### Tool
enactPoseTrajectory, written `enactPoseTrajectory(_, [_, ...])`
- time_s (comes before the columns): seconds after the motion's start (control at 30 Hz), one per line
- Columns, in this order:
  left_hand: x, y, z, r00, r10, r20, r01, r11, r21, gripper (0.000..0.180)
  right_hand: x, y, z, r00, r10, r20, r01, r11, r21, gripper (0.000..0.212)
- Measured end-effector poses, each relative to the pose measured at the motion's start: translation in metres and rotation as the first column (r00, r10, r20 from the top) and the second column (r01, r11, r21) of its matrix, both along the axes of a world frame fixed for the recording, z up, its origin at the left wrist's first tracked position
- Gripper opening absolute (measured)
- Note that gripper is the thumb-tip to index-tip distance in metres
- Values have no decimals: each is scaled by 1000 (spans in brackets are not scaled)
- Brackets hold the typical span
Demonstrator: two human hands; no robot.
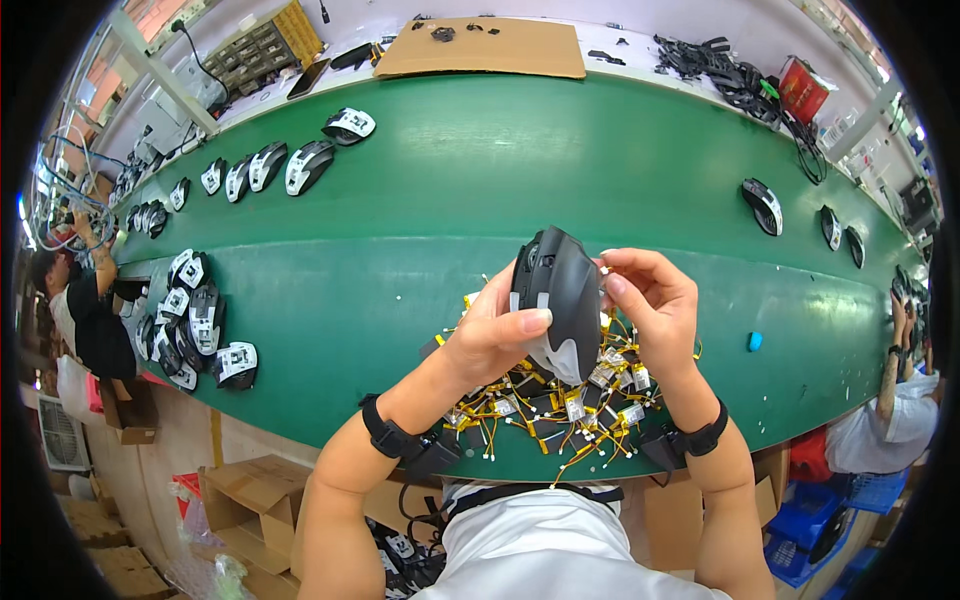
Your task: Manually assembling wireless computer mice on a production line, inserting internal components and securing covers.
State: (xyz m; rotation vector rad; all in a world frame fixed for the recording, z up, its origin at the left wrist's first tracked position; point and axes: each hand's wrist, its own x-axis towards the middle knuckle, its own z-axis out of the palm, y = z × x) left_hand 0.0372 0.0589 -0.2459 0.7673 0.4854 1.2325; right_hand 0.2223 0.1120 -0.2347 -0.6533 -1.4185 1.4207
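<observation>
My left hand (495,335) is closed round a black computer mouse (568,290) with light grey parts, tilted up over the green bench. At the mouse's right edge, the thumb and forefinger of my right hand (652,300) pinch a small white connector (604,270); any wire from it is hidden. Beneath both hands lies a heap of small battery packs (575,405) with yellow tape, thin coloured wires and white plugs. Black straps with dark boxes sit on both my wrists.
Several mice (205,315) are piled at the left; more (268,165) stand in a row behind them. Others (763,205) lie at the right, beyond a blue lump (755,342). A cardboard sheet (480,50) lies at the back. People work at both ends.
</observation>
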Motion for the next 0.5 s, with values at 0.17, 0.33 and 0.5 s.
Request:
enactPoseTrajectory(0.17, [0, 1, 5, 999, 42, 9, -43, 998, 38, 80, 0, 4, -4, 989, -115, 91, 110, 992, 53, 15])
enactPoseTrajectory(0.33, [1, 3, 1, 999, 7, 33, -9, 998, 62, 77, 3, 5, -4, 972, -188, 141, 164, 972, 166, 13])
enactPoseTrajectory(0.5, [1, 3, 3, 1000, 8, 26, -9, 999, 47, 74, 3, 4, -4, 972, -207, 108, 178, 957, 229, 12])
